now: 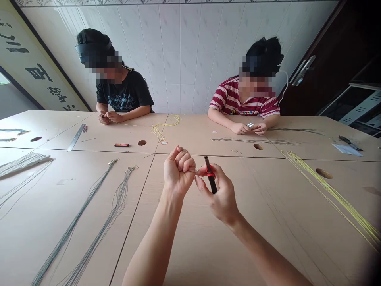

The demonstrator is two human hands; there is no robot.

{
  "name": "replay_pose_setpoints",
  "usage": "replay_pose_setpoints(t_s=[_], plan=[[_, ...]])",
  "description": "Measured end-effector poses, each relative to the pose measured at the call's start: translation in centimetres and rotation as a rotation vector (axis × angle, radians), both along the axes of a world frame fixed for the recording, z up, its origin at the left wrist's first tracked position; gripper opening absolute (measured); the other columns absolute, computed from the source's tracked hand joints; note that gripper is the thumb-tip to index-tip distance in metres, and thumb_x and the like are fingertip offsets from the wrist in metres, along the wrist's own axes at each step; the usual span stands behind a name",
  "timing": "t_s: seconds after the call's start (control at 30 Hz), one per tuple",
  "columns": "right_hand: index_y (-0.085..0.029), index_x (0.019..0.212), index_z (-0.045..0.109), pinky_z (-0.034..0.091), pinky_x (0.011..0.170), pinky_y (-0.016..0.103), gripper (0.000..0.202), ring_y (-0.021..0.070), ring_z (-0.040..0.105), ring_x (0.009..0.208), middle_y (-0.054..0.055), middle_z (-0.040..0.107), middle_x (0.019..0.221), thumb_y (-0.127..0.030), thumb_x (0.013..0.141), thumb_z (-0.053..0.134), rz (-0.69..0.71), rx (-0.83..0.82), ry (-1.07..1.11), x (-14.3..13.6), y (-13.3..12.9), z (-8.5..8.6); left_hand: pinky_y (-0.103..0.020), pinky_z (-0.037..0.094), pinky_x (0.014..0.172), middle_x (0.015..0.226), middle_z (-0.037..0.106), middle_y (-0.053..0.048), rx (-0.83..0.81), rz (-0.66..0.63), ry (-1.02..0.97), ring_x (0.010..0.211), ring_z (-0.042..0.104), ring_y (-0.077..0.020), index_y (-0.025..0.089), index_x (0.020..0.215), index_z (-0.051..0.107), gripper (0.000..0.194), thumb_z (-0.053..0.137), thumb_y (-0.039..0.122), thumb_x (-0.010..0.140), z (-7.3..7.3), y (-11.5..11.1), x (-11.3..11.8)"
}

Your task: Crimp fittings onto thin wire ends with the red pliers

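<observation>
My left hand (180,169) is raised above the table, its fingers curled closed around a thin cord whose end shows at the side facing my other hand. Close beside it, my right hand (220,192) holds a small black and red tool (210,174) upright between thumb and fingers. Its thumb and fingertip meet near the cord end (196,171), where a tiny fitting seems to be; the detail is too small to tell. Most of the cord is hidden or too thin to follow.
Grey-green cord bundles (80,214) lie on the table (166,254) at left, yellow cords (333,186) at right. Across sit a person in black (125,93) and a person in stripes (244,99), both handling small items. A black-orange object (122,145) lies near a round hole (142,143).
</observation>
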State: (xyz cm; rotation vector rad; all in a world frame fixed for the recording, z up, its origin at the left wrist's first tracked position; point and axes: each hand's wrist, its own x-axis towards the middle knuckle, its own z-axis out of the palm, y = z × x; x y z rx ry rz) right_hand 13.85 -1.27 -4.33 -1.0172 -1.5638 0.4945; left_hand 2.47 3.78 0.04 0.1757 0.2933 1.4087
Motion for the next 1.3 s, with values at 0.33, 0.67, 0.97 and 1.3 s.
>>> replay_pose_setpoints(t_s=[0.33, 0.67, 0.97, 1.3], plan=[[-0.024, 0.094, 0.056, 0.054, 0.072, 0.029, 0.009, 0.0143, 0.062, 0.075, 0.000, 0.065, 0.084, -0.026, 0.088, 0.062, 0.046, -0.119, 0.138, -0.3, 0.1, 0.1, -0.015, 0.020, 0.033, 0.046, 0.018, 0.010, -0.011, -0.005, -0.050, 0.033, 0.019, -0.0042, 0.017, 0.067, 0.044, 0.042, 0.024, 0.018, 0.104, -0.1, -0.1, 0.0], [-0.023, 0.090, 0.058, 0.053, 0.071, 0.025, 0.008, 0.0136, 0.061, 0.075, 0.000, 0.064, 0.081, -0.028, 0.087, 0.063, -0.026, -0.140, 0.171, 1.8, 0.0, 2.3, -0.028, 0.054, 0.076, 0.075, 0.065, -0.007, 0.273, 0.070, 0.588, 0.082, 0.067, -0.0175, 0.015, 0.051, 0.048, 0.043, 0.059, 0.032, 0.089, 0.8, -1.2, -1.6], [-0.026, 0.095, 0.061, 0.052, 0.071, 0.020, 0.011, 0.0099, 0.061, 0.072, -0.003, 0.066, 0.083, -0.029, 0.086, 0.065, -0.017, -0.190, 0.072, 3.7, -0.5, 3.2, -0.029, 0.053, 0.083, 0.110, 0.069, -0.005, 0.506, -0.017, 1.475, 0.097, 0.066, -0.0165, 0.023, 0.117, 0.061, 0.032, 0.065, 0.032, 0.087, 1.3, -2.7, -2.7], [-0.024, 0.101, 0.061, 0.053, 0.074, 0.021, 0.013, 0.0116, 0.064, 0.078, -0.001, 0.067, 0.084, -0.026, 0.088, 0.062, 0.063, -0.208, 0.002, 3.9, -0.8, 3.7, -0.028, 0.052, 0.077, 0.087, 0.072, -0.003, 0.590, -0.173, 1.450, 0.082, 0.064, -0.0149, 0.018, 0.086, 0.069, 0.016, 0.064, 0.033, 0.087, 0.7, -3.2, -1.7]])
